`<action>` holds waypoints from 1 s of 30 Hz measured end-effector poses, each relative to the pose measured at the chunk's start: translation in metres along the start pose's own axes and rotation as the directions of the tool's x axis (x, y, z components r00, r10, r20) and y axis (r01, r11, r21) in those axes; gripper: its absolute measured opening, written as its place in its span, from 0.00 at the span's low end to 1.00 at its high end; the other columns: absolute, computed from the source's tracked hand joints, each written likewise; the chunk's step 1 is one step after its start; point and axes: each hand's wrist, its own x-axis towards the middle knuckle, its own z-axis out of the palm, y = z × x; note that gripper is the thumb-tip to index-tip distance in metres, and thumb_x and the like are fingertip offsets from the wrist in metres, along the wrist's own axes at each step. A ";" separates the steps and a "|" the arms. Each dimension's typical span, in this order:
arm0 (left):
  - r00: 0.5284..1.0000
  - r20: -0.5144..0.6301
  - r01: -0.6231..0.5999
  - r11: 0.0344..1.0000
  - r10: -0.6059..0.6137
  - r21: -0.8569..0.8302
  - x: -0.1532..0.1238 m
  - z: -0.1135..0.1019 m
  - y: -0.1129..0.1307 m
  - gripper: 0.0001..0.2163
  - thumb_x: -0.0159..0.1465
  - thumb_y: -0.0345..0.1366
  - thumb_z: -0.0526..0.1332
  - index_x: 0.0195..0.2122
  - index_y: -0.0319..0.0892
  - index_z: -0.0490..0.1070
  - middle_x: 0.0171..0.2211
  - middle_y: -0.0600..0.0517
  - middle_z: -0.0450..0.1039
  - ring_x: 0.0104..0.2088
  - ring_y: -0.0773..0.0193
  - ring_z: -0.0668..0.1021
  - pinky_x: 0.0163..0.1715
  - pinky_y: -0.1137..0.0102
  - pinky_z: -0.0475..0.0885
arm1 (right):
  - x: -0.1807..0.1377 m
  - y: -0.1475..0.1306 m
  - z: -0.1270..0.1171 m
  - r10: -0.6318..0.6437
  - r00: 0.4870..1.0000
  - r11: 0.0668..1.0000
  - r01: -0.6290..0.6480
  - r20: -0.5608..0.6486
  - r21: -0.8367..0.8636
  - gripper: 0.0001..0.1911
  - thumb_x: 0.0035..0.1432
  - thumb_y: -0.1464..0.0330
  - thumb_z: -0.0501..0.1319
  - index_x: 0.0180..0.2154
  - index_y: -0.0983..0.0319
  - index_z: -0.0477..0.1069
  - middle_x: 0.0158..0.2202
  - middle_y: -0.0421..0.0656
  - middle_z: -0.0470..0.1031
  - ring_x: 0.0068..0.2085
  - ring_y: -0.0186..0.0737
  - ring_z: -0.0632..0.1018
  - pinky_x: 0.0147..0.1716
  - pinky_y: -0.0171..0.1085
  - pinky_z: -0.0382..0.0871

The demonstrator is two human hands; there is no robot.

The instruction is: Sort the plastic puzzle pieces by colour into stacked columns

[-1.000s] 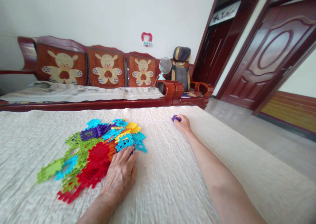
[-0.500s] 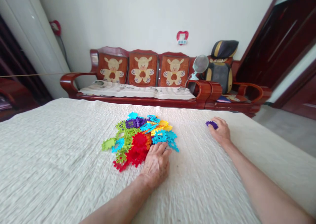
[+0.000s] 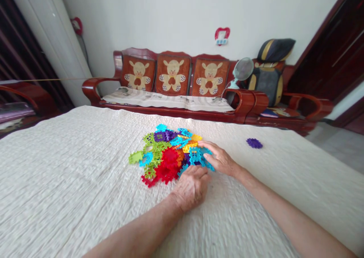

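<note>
Head view: the right hand [image 3: 220,161], fingers spread, meets the plastic tile pile [image 3: 169,157] at its right edge; the left hand [image 3: 192,186] curls at the near edge, grip unclear. Quilted cover [image 3: 234,136] stretches between pile and purple tile [image 3: 254,143].

A fan [image 3: 243,69] stands by the wooden sofa [image 3: 176,111] (three bear-patterned cushions [image 3: 173,75] line it).

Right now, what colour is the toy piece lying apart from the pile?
Purple; the lone piece shows in the head view.
</note>
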 end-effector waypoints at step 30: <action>0.993 -0.101 0.070 0.996 -0.064 0.055 -0.003 -0.004 -0.001 0.12 0.63 0.27 0.52 0.42 0.43 0.74 0.44 0.47 0.74 0.42 0.59 0.74 0.43 0.63 0.71 | -0.012 -0.006 -0.006 0.227 0.972 0.970 -0.231 0.056 0.071 0.17 0.60 0.66 0.52 0.48 0.61 0.71 0.30 0.40 0.77 0.36 0.41 0.78 0.43 0.40 0.71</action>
